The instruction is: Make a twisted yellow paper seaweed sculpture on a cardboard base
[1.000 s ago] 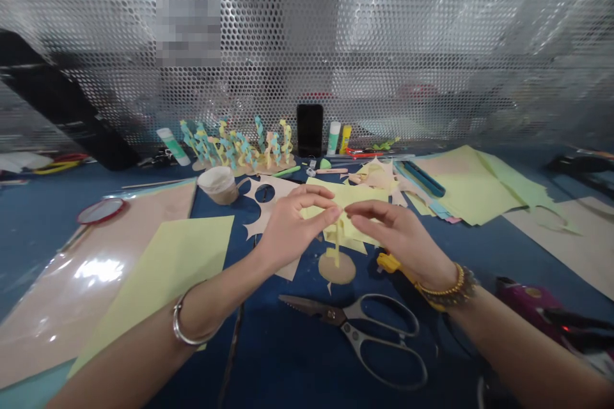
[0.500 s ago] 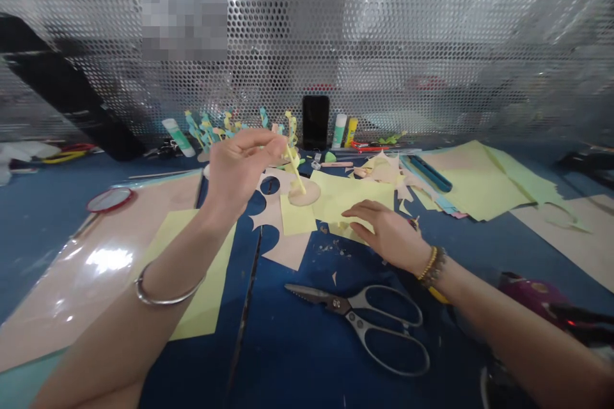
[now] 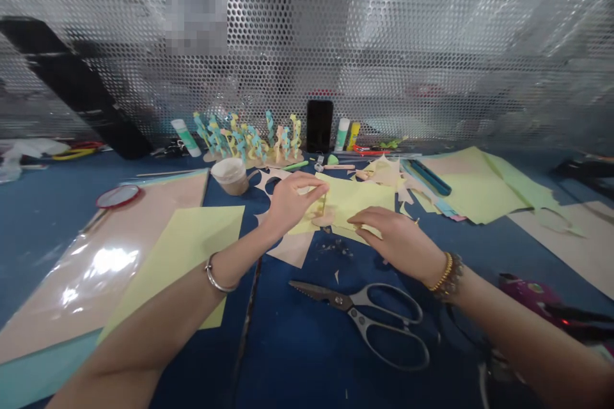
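My left hand (image 3: 297, 201) is closed in a pinch on the top of a thin yellow paper stem (image 3: 325, 202). At the stem's foot is a round beige paper disc (image 3: 323, 220), low over the paper scraps. To its right my right hand (image 3: 396, 239) has thumb and forefinger close together at the lower edge of a yellow paper sheet (image 3: 364, 195). Whatever is between those fingertips is too small to make out. Large grey-handled scissors (image 3: 357, 307) lie partly open on the blue table in front of both hands.
Behind stand twisted blue and yellow paper stems (image 3: 249, 140), a paper cup (image 3: 231, 176), a phone (image 3: 319, 126) and glue sticks (image 3: 342, 134). Plastic-covered pink sheets (image 3: 96, 255) lie left, with a red-rimmed round object (image 3: 118, 196). More sheets (image 3: 474, 182) and a blue tool (image 3: 429, 177) are right.
My left hand has moved right and down, bringing the stem and disc nearer my right hand. The cup and paper stems behind now show. My right hand's fingertips have drawn closer together.
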### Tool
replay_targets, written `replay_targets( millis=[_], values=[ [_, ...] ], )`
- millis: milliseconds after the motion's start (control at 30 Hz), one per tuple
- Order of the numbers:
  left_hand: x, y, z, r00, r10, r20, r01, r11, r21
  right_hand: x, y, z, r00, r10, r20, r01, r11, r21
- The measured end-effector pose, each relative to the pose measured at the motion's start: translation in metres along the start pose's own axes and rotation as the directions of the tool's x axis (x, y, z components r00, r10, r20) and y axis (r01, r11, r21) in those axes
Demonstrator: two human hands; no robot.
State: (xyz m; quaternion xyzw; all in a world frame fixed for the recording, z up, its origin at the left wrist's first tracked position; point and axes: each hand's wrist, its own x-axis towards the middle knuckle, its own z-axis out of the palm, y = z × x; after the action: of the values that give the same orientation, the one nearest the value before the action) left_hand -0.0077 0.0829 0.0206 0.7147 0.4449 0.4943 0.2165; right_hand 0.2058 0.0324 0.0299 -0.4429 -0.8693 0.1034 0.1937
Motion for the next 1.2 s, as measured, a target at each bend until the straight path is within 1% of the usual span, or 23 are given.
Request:
replay_targets(
  millis=[33, 100, 133, 200, 233, 300, 333, 367, 400, 433, 467, 500, 533, 567, 600, 633, 700, 767, 833, 967, 1033, 1100, 1200],
  values=[
    [-0.001, -0.002, 0.001, 1.000, -0.001, 0.002, 0.001, 1.000, 0.004, -0.002, -0.002, -0.004, 0.999, 0.047, -0.016, -0.046, 0.997, 0.068],
    [-0.001, -0.003, 0.000, 1.000, -0.003, 0.009, 0.003, 1.000, 0.007, -0.007, -0.005, -0.010, 0.989, 0.149, -0.017, -0.141, 0.963, 0.230],
    [-0.001, -0.001, -0.001, 1.000, -0.004, 0.011, 0.004, 1.000, 0.011, -0.010, -0.007, -0.012, 0.982, 0.186, -0.011, -0.175, 0.938, 0.300],
    [0.000, 0.008, -0.006, 1.000, -0.002, -0.008, 0.003, 1.000, 0.020, -0.016, -0.011, -0.014, 0.974, 0.227, -0.013, -0.203, 0.894, 0.399],
    [-0.001, 0.014, -0.008, 0.999, 0.001, -0.034, 0.000, 1.000, 0.018, -0.019, -0.013, -0.015, 0.972, 0.235, -0.024, -0.203, 0.882, 0.425],
    [-0.008, 0.030, -0.012, 0.993, -0.003, -0.117, 0.000, 1.000, -0.020, -0.025, -0.018, -0.014, 0.969, 0.240, -0.063, -0.191, 0.885, 0.424],
    [-0.015, 0.038, -0.012, 0.989, -0.023, -0.149, 0.014, 0.998, -0.064, -0.028, -0.021, -0.013, 0.969, 0.229, -0.088, -0.175, 0.899, 0.401],
    [-0.023, 0.045, -0.011, 0.986, -0.068, -0.152, 0.048, 0.990, -0.133, -0.031, -0.023, -0.011, 0.971, 0.204, -0.123, -0.147, 0.918, 0.368],
    [-0.033, 0.052, -0.009, 0.986, -0.143, -0.082, 0.122, 0.967, -0.222, -0.034, -0.026, -0.009, 0.973, 0.168, -0.158, -0.109, 0.939, 0.328],
    [-0.044, 0.057, -0.006, 0.974, -0.220, 0.051, 0.225, 0.920, -0.320, -0.036, -0.028, -0.007, 0.973, 0.123, -0.194, -0.064, 0.957, 0.285],
    [-0.054, 0.061, -0.002, 0.933, -0.303, 0.194, 0.358, 0.841, -0.407, -0.038, -0.030, -0.005, 0.973, 0.076, -0.218, -0.021, 0.969, 0.245],
    [-0.064, 0.063, 0.003, 0.872, -0.372, 0.319, 0.485, 0.742, -0.462, -0.040, -0.032, -0.002, 0.973, 0.031, -0.230, 0.019, 0.977, 0.214],
    [-0.072, 0.064, 0.007, 0.813, -0.411, 0.412, 0.579, 0.644, -0.500, -0.041, -0.033, 0.000, 0.973, -0.007, -0.231, 0.053, 0.980, 0.193],
    [-0.078, 0.064, 0.010, 0.770, -0.436, 0.466, 0.637, 0.564, -0.526, -0.043, -0.034, 0.002, 0.973, -0.036, -0.227, 0.078, 0.981, 0.180],
    [-0.083, 0.063, 0.013, 0.743, -0.451, 0.494, 0.669, 0.510, -0.541, -0.044, -0.035, 0.004, 0.974, -0.055, -0.220, 0.094, 0.980, 0.174],
    [-0.086, 0.062, 0.015, 0.731, -0.461, 0.503, 0.682, 0.480, -0.552, -0.045, -0.035, 0.005, 0.975, -0.065, -0.214, 0.104, 0.979, 0.175],
    [-0.087, 0.059, 0.017, 0.729, -0.470, 0.499, 0.685, 0.476, -0.552, -0.048, -0.034, 0.008, 0.976, -0.058, -0.209, 0.098, 0.977, 0.189],
    [-0.086, 0.056, 0.018, 0.725, -0.471, 0.502, 0.689, 0.488, -0.536, -0.050, -0.033, 0.009, 0.979, -0.031, -0.202, 0.076, 0.973, 0.217],
    [-0.086, 0.054, 0.018, 0.716, -0.473, 0.513, 0.698, 0.482, -0.530, -0.052, -0.032, 0.009, 0.983, 0.004, -0.183, 0.044, 0.965, 0.258],
    [-0.090, 0.050, 0.018, 0.695, -0.485, 0.532, 0.717, 0.405, -0.567, -0.052, -0.030, 0.009, 0.988, 0.108, -0.112, -0.056, 0.919, 0.391],
    [-0.093, 0.047, 0.018, 0.684, -0.491, 0.540, 0.726, 0.376, -0.576, -0.051, -0.030, 0.009, 0.988, 0.131, -0.077, -0.084, 0.891, 0.446],
    [-0.094, 0.046, 0.018, 0.670, -0.495, 0.553, 0.737, 0.355, -0.575, -0.050, -0.030, 0.009, 0.989, 0.136, -0.058, -0.094, 0.880, 0.465],
    [-0.094, 0.047, 0.018, 0.659, -0.495, 0.567, 0.747, 0.343, -0.569, -0.049, -0.030, 0.010, 0.985, 0.163, -0.059, -0.120, 0.887, 0.446]
  ],
)
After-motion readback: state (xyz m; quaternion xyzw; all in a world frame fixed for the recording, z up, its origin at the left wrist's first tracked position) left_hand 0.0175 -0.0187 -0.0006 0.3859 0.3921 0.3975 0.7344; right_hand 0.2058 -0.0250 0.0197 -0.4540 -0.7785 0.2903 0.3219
